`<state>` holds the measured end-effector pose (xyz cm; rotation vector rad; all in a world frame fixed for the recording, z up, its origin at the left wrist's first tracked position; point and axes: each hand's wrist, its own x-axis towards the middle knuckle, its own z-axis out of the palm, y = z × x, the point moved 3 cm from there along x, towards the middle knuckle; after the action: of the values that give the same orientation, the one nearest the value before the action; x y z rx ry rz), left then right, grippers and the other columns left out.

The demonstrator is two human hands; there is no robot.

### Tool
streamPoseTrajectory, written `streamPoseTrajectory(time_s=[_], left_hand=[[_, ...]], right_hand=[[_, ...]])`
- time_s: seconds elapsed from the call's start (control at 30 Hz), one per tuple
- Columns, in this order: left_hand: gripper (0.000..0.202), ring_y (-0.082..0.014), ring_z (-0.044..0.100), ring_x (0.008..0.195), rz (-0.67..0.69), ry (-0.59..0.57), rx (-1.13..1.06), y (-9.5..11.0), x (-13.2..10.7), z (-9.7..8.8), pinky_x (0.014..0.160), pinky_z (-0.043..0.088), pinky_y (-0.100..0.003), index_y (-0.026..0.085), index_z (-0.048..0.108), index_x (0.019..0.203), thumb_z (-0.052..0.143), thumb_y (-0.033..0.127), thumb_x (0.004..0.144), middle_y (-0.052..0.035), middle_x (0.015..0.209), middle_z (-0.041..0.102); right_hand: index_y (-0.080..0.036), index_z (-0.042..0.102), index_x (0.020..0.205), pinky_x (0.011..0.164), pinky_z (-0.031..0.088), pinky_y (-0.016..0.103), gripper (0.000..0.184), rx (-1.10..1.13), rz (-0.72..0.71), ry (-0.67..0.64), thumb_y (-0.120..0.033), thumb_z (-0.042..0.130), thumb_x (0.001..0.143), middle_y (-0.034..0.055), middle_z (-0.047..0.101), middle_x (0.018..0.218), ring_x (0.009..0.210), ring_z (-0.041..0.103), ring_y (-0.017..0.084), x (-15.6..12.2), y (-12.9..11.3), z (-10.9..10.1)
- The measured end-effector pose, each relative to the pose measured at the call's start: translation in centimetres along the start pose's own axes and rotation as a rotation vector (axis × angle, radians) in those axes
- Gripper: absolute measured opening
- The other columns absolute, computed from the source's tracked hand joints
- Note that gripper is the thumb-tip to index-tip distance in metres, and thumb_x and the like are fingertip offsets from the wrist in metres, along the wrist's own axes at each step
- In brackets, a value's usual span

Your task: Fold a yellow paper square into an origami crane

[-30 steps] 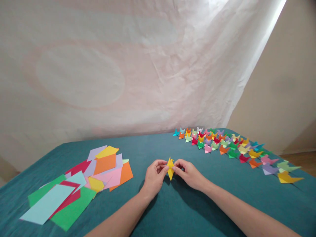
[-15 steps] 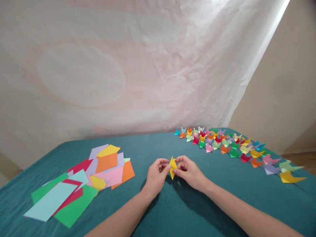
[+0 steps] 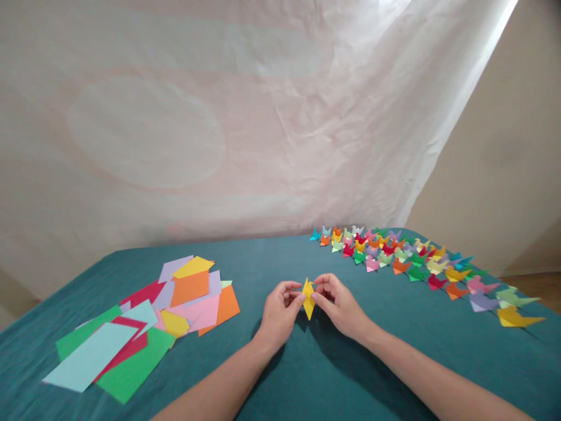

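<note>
A small folded yellow paper piece (image 3: 308, 297) is held upright just above the teal tabletop (image 3: 307, 368). My left hand (image 3: 278, 310) pinches its left side with thumb and fingers. My right hand (image 3: 339, 304) pinches its right side the same way. Both hands are closed on the paper, near the middle of the table.
A loose pile of coloured paper sheets (image 3: 144, 321) lies at the left. Several small folded paper birds (image 3: 416, 263) stand in rows from the far middle to the right edge. A creased white sheet (image 3: 219, 117) hangs behind the table.
Both hands with the yellow paper have shifted slightly to the right and up in the picture. The paper's tip has turned a little between the fingers.
</note>
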<state>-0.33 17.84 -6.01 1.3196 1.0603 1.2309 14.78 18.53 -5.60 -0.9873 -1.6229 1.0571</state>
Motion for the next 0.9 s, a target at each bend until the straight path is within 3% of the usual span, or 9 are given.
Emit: streamPoseTrajectory(time_s=[0.17, 0.33, 0.5, 0.9], left_hand=[[0.037, -0.0171, 0.063, 0.083, 0.098, -0.061, 0.032, 0.5, -0.2, 0.1, 0.078, 0.047, -0.030, 0.017, 0.044, 0.121, 0.052, 0.022, 0.084, -0.0060, 0.092, 0.066], [0.036, -0.0161, 0.060, 0.091, 0.236, -0.125, 0.251, 0.9, -0.5, 0.2, 0.086, 0.045, -0.030, 0.018, 0.058, 0.104, 0.047, 0.001, 0.074, -0.0050, 0.098, 0.064], [0.035, -0.0152, 0.058, 0.085, 0.315, -0.135, 0.430, 1.2, -0.5, 0.1, 0.082, 0.045, -0.028, 0.019, 0.066, 0.096, 0.054, 0.000, 0.069, -0.0020, 0.089, 0.062], [0.019, -0.0151, 0.058, 0.084, 0.235, -0.221, 0.346, 0.9, -0.3, 0.3, 0.080, 0.046, -0.027, 0.025, 0.075, 0.082, 0.068, 0.011, 0.071, -0.0015, 0.087, 0.060]], right_hand=[[-0.022, 0.040, 0.091, 0.060, 0.042, 0.026, 0.024, 0.024, 0.028, 0.031, -0.036, 0.056, 0.082, -0.0034, 0.053, 0.072, 0.065, 0.053, 0.014, 0.1, 0.4, -0.2], [-0.021, 0.044, 0.084, 0.058, 0.041, 0.026, 0.023, 0.016, 0.054, 0.034, -0.040, 0.057, 0.080, -0.0032, 0.052, 0.070, 0.064, 0.052, 0.014, 0.3, 0.8, -0.5], [-0.020, 0.047, 0.084, 0.058, 0.039, 0.026, 0.021, 0.046, 0.079, 0.019, -0.037, 0.058, 0.079, -0.0025, 0.055, 0.070, 0.063, 0.052, 0.013, 0.3, 0.9, -0.3], [-0.019, 0.049, 0.085, 0.056, 0.037, 0.024, 0.023, 0.175, 0.136, 0.068, -0.036, 0.062, 0.076, -0.0040, 0.055, 0.067, 0.060, 0.051, 0.012, 0.4, 1.2, -0.4]])
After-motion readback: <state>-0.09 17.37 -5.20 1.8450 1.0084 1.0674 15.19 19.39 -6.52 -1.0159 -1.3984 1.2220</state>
